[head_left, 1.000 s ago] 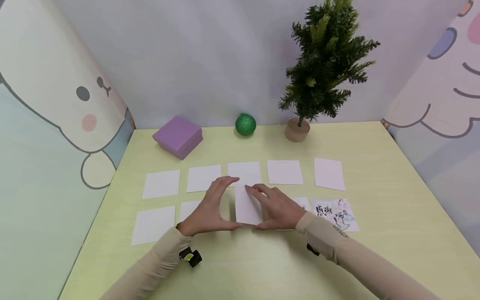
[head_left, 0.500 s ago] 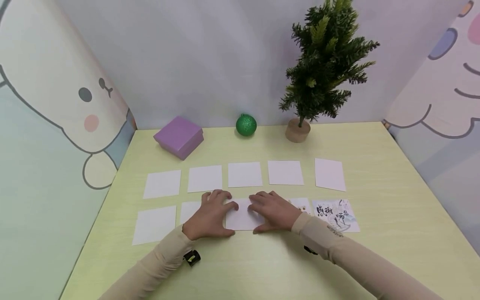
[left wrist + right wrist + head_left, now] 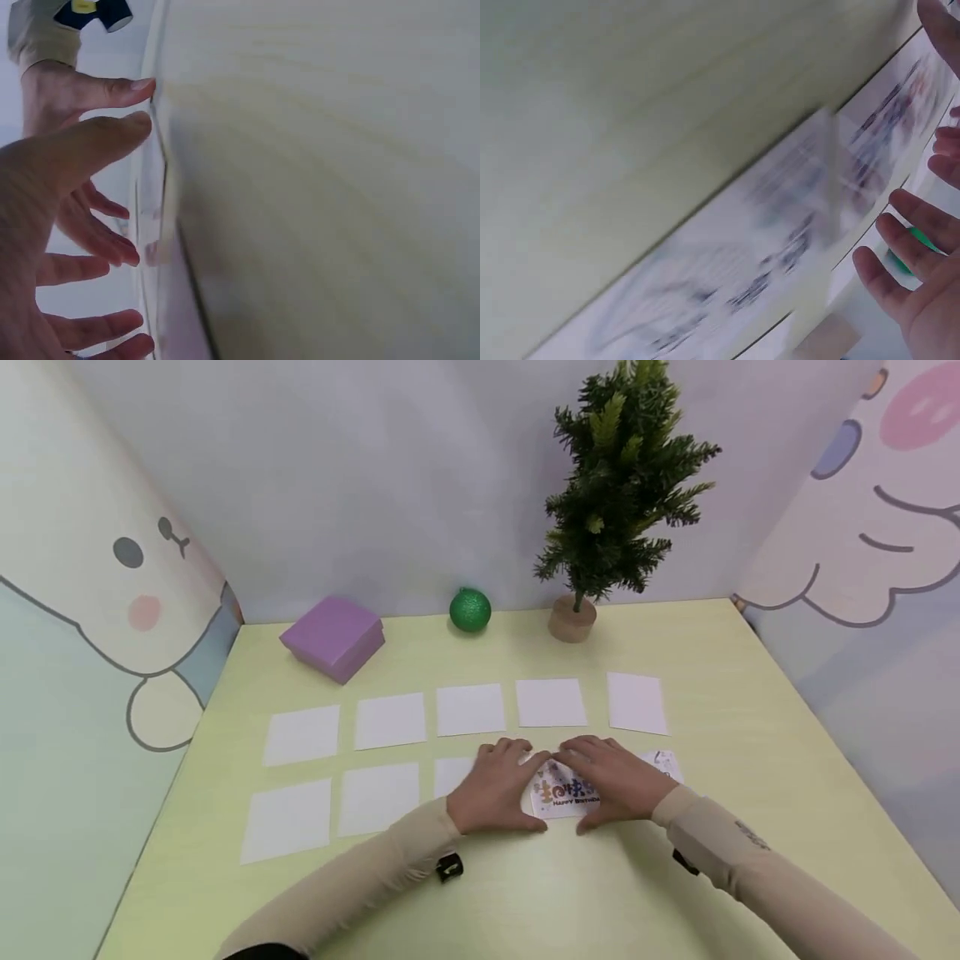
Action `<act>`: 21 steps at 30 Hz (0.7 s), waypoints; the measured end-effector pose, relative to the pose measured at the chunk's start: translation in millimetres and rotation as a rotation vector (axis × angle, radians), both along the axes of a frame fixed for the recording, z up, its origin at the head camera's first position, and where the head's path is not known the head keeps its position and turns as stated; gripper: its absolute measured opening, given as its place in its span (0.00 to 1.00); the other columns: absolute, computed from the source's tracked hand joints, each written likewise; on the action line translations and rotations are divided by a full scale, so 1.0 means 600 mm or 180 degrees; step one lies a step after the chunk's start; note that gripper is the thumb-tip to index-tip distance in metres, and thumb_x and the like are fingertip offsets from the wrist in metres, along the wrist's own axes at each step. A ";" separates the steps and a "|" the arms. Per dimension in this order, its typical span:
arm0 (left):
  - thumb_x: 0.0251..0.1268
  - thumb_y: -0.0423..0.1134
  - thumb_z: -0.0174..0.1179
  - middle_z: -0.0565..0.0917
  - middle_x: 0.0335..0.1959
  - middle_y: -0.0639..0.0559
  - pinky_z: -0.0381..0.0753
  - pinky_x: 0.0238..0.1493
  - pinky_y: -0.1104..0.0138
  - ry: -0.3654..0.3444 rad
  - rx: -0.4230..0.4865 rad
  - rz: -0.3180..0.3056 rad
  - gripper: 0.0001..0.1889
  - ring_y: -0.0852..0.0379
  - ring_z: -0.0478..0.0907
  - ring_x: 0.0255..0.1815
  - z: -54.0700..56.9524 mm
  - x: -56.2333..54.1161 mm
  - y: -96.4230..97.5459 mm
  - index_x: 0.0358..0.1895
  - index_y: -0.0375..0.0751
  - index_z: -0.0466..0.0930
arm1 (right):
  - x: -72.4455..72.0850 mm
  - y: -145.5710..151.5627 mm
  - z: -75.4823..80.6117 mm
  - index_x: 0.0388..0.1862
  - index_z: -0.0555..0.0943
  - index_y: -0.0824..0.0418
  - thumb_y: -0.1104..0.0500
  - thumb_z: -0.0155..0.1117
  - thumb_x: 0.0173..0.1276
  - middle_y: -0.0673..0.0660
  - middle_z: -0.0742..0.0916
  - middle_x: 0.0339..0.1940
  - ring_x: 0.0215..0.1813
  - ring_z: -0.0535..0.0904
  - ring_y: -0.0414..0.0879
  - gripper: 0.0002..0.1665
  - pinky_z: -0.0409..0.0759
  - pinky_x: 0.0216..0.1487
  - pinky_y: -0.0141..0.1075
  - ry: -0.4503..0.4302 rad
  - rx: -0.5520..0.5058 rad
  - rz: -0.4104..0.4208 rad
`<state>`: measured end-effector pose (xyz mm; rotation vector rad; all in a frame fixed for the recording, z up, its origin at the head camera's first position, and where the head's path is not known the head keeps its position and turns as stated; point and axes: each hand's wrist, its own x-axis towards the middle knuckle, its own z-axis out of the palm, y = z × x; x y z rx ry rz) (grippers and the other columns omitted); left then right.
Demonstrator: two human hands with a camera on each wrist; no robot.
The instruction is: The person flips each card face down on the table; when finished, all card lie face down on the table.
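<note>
In the head view a printed card [image 3: 564,793] with "Happy Birthday" lettering lies picture side up in the front row. My left hand [image 3: 501,789] stands over its left side with fingers spread and bent. On the card's right side is my right hand [image 3: 621,781], its index fingertip close to the left one at the far edge. Both wrist views show the fingers apart, with no card between them; whether fingertips touch it I cannot tell. A white card [image 3: 452,774] is partly behind my left hand. Another printed card [image 3: 664,763] is mostly hidden by my right hand.
White cards lie in the front row at left [image 3: 287,822] and beside it [image 3: 379,797]. A back row of several white cards [image 3: 470,709] runs behind. Farther back stand a purple box [image 3: 333,637], a green glitter ball [image 3: 470,610] and a small artificial tree [image 3: 611,485].
A white card held tilted between both hands was laid flat in the front row. Both hands then moved right from it to the birthday card. The head view has shifted slightly.
</note>
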<state>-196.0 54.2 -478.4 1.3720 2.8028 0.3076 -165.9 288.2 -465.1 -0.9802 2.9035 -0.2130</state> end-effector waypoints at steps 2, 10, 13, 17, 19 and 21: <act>0.39 0.70 0.69 0.74 0.60 0.48 0.70 0.53 0.56 0.0053 -0.0054 -0.0008 0.50 0.50 0.70 0.58 -0.004 0.002 0.024 0.69 0.53 0.65 | 0.006 0.020 -0.002 0.69 0.67 0.60 0.33 0.79 0.35 0.59 0.76 0.64 0.66 0.71 0.56 0.63 0.71 0.62 0.55 -0.0054 0.0009 -0.0147; 0.36 0.64 0.72 0.76 0.48 0.52 0.67 0.46 0.60 0.0026 -0.0004 0.0060 0.49 0.54 0.70 0.48 -0.007 0.003 0.055 0.68 0.53 0.66 | 0.005 0.027 -0.001 0.71 0.65 0.63 0.39 0.83 0.31 0.57 0.78 0.52 0.52 0.73 0.48 0.68 0.74 0.54 0.45 -0.0055 -0.0004 -0.0213; 0.35 0.62 0.73 0.74 0.49 0.50 0.65 0.46 0.61 -0.0122 0.0064 0.0038 0.50 0.54 0.68 0.48 -0.009 0.000 0.053 0.69 0.53 0.64 | 0.004 0.023 -0.002 0.71 0.65 0.63 0.40 0.84 0.30 0.58 0.77 0.54 0.51 0.72 0.47 0.68 0.75 0.52 0.45 -0.0109 -0.0043 -0.0239; 0.33 0.59 0.75 0.72 0.53 0.48 0.63 0.47 0.62 -0.0337 0.0226 0.0057 0.50 0.53 0.66 0.51 -0.015 -0.007 0.048 0.69 0.56 0.64 | 0.006 0.025 -0.003 0.71 0.65 0.65 0.40 0.84 0.33 0.61 0.76 0.59 0.56 0.73 0.52 0.67 0.76 0.56 0.48 -0.0125 -0.0111 -0.0305; 0.32 0.58 0.75 0.72 0.54 0.49 0.62 0.47 0.62 -0.0381 0.0285 0.0068 0.50 0.54 0.65 0.51 -0.018 -0.009 0.045 0.68 0.56 0.64 | 0.008 0.027 -0.004 0.71 0.66 0.65 0.40 0.83 0.35 0.61 0.76 0.59 0.58 0.73 0.54 0.65 0.75 0.58 0.49 -0.0099 -0.0125 -0.0326; 0.31 0.58 0.75 0.74 0.53 0.50 0.62 0.46 0.63 -0.0335 0.0307 0.0064 0.50 0.54 0.65 0.51 -0.017 -0.010 0.043 0.68 0.56 0.64 | 0.009 0.028 -0.005 0.70 0.66 0.65 0.40 0.82 0.37 0.61 0.76 0.58 0.57 0.73 0.53 0.64 0.75 0.58 0.49 -0.0062 -0.0129 -0.0320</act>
